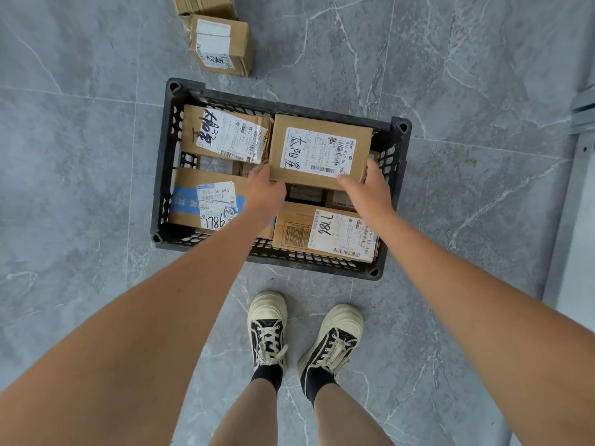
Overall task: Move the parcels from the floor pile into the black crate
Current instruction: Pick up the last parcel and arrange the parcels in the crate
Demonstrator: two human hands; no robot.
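A black crate (165,175) stands on the grey floor in front of my feet, filled with several cardboard parcels. Over its far right corner sits a brown parcel (318,149) with a white label. My left hand (265,186) grips that parcel's near left corner and my right hand (367,185) grips its near right corner. Other labelled parcels lie in the crate at far left (225,133), near left (206,201) and near right (325,233). Beyond the crate, a parcel (220,45) lies on the floor with another (203,3) behind it.
My two shoes (302,333) stand just behind the crate's near edge. A pale wall or door frame (576,204) runs along the right side. Grey marbled floor tiles (64,156) surround the crate.
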